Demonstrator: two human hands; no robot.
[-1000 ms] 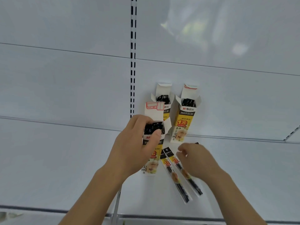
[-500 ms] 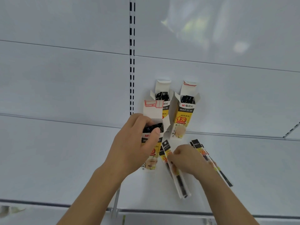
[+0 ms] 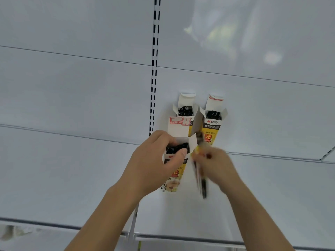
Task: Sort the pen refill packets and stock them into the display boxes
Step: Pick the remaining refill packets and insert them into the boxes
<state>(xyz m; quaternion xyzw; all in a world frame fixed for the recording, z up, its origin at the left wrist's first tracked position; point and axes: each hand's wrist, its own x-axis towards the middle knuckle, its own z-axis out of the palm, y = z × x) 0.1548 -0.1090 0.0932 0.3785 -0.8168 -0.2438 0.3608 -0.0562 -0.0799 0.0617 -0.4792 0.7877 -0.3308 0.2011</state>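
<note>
Left hand (image 3: pixel 154 165) gripping open yellow-and-white cardboard display box (image 3: pixel 176 160), right hand (image 3: pixel 215 165) just right of box, pinching blurred clear-sleeved refill packets (image 3: pixel 200 176), two matching boxes (image 3: pixel 212 124) behind.

A white shelf (image 3: pixel 72 178) carried the goods, its back panel rising behind and a slotted upright (image 3: pixel 154 69) dividing that panel. Two opened yellow-and-black display boxes (image 3: pixel 212 122) stood side by side at the shelf's back edge, leaning against the panel, dark refill packets (image 3: pixel 213 115) showing in their open tops.
</note>
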